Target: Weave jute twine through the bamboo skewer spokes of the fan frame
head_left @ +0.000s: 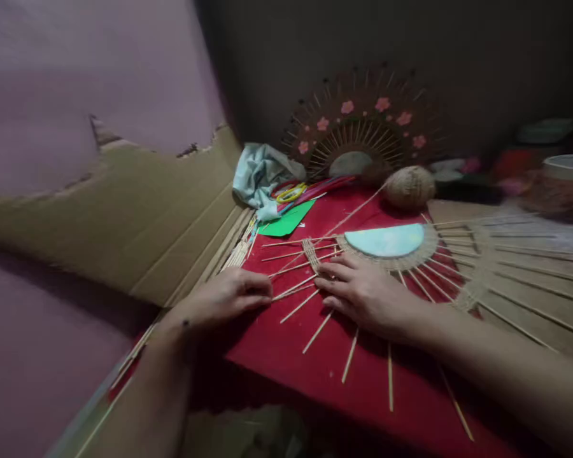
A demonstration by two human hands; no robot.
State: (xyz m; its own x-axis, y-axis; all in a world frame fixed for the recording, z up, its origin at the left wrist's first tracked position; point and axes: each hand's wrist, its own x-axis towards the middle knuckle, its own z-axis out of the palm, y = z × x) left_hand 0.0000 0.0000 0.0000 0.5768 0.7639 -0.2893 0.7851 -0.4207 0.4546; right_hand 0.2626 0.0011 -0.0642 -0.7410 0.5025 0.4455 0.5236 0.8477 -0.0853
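Observation:
Thin pale sticks spread out from a light-blue half-round centre (386,240) to form a fan frame (348,353). Twine is woven around the centre's edge, and a short woven twine band (310,253) crosses a few sticks on the left. My left hand (241,294) is closed at the stick tips, pinching the twine (286,266); its fingertips are partly hidden. My right hand (363,291) lies over the sticks beside the short band, its fingertips closed on the frame. From a twine ball (410,186) behind, a strand runs toward the band.
Red cloth (286,346) covers the table. A bent cardboard sheet (172,222) stands at the left. Behind lie a crumpled light-blue cloth (262,172), green paper (286,219) and coloured cords (291,193). A finished flowered fan (363,121) leans at the back, with a tub (570,181) at the right.

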